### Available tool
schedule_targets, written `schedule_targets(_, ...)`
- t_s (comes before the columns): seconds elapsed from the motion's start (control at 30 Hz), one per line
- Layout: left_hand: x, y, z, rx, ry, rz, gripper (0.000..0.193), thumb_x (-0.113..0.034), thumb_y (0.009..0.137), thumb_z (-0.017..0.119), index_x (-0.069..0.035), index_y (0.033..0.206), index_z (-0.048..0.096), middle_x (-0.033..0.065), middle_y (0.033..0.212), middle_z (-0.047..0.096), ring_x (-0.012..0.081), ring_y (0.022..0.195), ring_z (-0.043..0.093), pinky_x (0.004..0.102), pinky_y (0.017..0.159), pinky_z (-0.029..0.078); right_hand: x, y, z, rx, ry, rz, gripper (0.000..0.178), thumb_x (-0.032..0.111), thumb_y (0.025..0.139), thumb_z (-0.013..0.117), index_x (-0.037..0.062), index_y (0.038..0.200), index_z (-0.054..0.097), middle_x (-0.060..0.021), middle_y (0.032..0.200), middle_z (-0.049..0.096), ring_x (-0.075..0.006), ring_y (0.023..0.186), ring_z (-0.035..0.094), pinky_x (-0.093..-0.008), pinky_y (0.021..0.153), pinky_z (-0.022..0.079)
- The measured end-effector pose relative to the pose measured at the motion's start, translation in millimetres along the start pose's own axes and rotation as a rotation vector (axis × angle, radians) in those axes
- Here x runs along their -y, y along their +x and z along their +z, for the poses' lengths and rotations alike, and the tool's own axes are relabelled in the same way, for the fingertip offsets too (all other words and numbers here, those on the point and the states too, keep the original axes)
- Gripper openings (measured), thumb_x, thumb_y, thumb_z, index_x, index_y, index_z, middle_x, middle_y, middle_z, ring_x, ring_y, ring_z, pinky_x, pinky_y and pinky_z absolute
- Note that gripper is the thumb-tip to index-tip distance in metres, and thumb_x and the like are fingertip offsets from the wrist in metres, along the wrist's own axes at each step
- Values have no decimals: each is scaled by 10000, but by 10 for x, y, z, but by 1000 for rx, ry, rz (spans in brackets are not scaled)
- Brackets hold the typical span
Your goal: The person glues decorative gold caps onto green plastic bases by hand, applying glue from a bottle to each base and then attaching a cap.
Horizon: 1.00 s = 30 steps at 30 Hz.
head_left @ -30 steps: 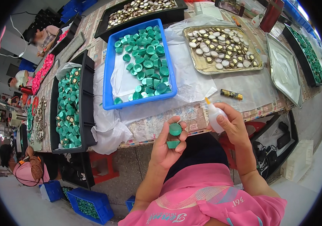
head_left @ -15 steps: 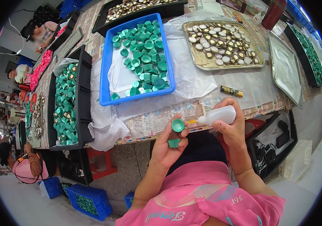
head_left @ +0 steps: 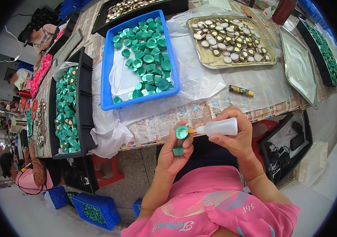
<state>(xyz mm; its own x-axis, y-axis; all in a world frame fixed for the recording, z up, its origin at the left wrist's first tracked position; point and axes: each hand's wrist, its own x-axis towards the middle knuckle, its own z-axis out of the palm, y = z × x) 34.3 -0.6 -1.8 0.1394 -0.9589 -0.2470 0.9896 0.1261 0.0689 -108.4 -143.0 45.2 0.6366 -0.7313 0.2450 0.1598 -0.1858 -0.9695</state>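
My left hand (head_left: 173, 153) is closed on two green fluted foil cups. One cup (head_left: 182, 132) sits between thumb and fingertips with its mouth turned up; the other cup (head_left: 178, 151) is tucked lower, against the fingers. My right hand (head_left: 237, 136) grips a white squeeze bottle (head_left: 221, 126), tipped on its side. The bottle's orange nozzle (head_left: 191, 131) points left, its tip at the rim of the upper cup. Beyond my hands, a blue tray (head_left: 137, 103) holds many more green cups. To its right, a metal tray (head_left: 237, 65) carries round, pale-faced discs with dark edges.
On the table lie a black-and-gold tube (head_left: 241, 91) and white plastic sheeting (head_left: 200, 89). A black crate (head_left: 82, 98) of filled green cups stands left. At right are a bare metal tray (head_left: 296, 67) and another black crate (head_left: 320, 51). Co-workers sit at the far left.
The bottle has moved left, bringing its nozzle to the upper cup. My left hand has shifted slightly, and the view has tilted a little.
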Motion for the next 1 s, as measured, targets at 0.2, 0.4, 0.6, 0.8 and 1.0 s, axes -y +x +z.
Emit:
schedule_targets(0.2,54,16,25,-64,39,-4,504,-422,959,443,-77,1325,415,82,966,535,132,776,486,251,663,448,13,0,4,6,-195,-154,388,145,664,848,57,949,600,-43,856,599,-143,767,576,-260,660,446)
schedule_targets(0.4,77,10,38,-76,77,-15,502,-427,957,448,-76,1315,422,67,906,524,136,782,501,258,685,464,33,-28,18,10,-263,-184,405,174,653,853,56,951,605,-66,840,620,-177,742,592,-279,636,457)
schedule_targets(0.6,112,-9,55,-98,119,-15,484,-422,956,459,-82,1301,441,59,892,526,136,790,511,259,696,473,30,-49,15,8,-314,-205,403,210,664,845,56,955,613,-73,839,629,-190,722,600,-287,621,466)
schedule_targets(0.8,124,-18,50,-72,135,-32,475,-414,954,469,-89,1300,446,57,920,538,139,793,519,260,702,481,12,-65,14,-4,-327,-224,403,212,661,844,54,954,616,-73,826,626,-193,715,598,-288,612,464)
schedule_targets(1.0,151,-27,54,-87,167,-7,489,-407,949,484,-81,1309,435,75,1001,574,139,812,536,264,688,487,21,-91,-22,-19,-325,-206,406,199,659,842,50,960,613,-81,836,633,-199,705,594,-297,602,462)
